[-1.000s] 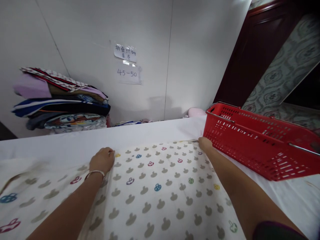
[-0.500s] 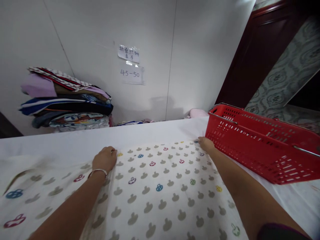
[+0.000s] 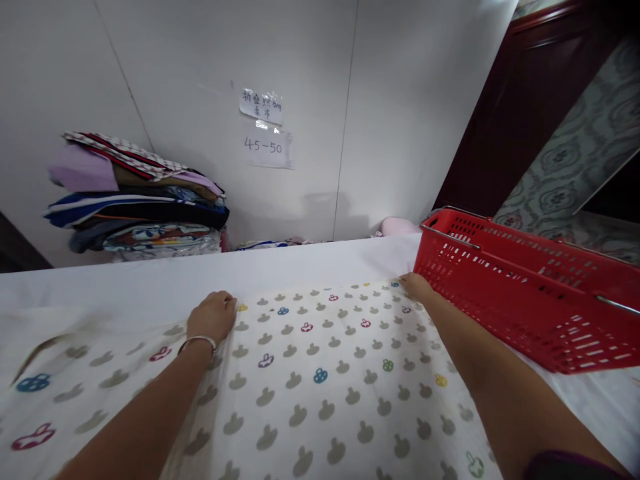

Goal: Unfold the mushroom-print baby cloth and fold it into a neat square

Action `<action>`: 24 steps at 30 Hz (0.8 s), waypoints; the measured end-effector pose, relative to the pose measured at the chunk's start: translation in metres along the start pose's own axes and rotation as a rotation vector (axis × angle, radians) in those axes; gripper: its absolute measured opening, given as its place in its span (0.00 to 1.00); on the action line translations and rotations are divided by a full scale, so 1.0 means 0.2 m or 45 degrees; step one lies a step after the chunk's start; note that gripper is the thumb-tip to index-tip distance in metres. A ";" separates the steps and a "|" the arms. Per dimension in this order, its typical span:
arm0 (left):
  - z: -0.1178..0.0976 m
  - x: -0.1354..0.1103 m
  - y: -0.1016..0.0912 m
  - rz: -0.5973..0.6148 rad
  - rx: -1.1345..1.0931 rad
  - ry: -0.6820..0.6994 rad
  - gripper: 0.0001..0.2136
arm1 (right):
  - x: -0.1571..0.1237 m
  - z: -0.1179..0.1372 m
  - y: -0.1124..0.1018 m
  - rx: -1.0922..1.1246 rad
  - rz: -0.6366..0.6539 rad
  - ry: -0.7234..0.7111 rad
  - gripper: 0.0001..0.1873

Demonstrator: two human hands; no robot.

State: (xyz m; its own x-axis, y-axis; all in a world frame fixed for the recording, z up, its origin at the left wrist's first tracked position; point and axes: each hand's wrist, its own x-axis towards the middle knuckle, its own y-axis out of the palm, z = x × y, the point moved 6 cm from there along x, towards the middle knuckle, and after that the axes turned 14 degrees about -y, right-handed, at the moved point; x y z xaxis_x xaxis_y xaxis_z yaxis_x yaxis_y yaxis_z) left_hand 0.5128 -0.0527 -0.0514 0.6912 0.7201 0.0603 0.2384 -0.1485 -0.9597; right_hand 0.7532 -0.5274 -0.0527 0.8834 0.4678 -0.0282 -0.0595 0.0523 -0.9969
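A white cloth [image 3: 335,393] printed with grey and coloured mushrooms lies spread across the table, with a fold or layer edge running down beneath my left forearm. My left hand [image 3: 213,318], with a bracelet at the wrist, is closed on the cloth near the far end of that fold. At the far right corner, my right hand [image 3: 416,287] pinches the cloth's edge close to the red basket. Between the two hands the far edge runs nearly straight. To the left, the cloth continues with a few ripples.
A red plastic basket [image 3: 500,293] with metal handles stands on the right of the white-covered table [image 3: 320,263]. Behind the table at left is a stack of folded fabrics [image 3: 145,200]. Paper signs [image 3: 270,148] hang on the wall, and a pink item [image 3: 400,227] sits beyond the far edge.
The whole view has shifted slightly, so things appear a little further right. Both hands keep their places on the cloth, which has not visibly moved.
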 end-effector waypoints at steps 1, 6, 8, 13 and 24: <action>0.00 0.00 0.00 0.001 0.003 0.000 0.15 | 0.00 0.00 -0.01 0.002 -0.002 0.010 0.12; 0.00 -0.01 -0.01 -0.007 0.002 -0.007 0.15 | -0.02 0.02 -0.08 -0.031 -0.110 0.028 0.15; 0.00 -0.01 -0.01 -0.004 0.003 -0.016 0.14 | -0.04 0.02 -0.10 -0.043 -0.133 0.027 0.15; 0.00 0.00 0.00 -0.011 0.011 -0.018 0.14 | -0.05 0.00 -0.07 -0.058 -0.016 0.054 0.08; 0.00 0.01 0.01 -0.031 0.027 -0.010 0.14 | -0.03 0.07 -0.01 -0.327 -0.052 -0.024 0.12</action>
State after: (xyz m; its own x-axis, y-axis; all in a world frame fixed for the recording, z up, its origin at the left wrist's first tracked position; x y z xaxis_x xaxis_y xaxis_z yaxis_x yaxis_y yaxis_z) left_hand 0.5135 -0.0515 -0.0533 0.6799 0.7288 0.0812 0.2401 -0.1166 -0.9637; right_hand 0.7411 -0.5192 -0.0498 0.8735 0.4866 0.0113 0.0980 -0.1531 -0.9833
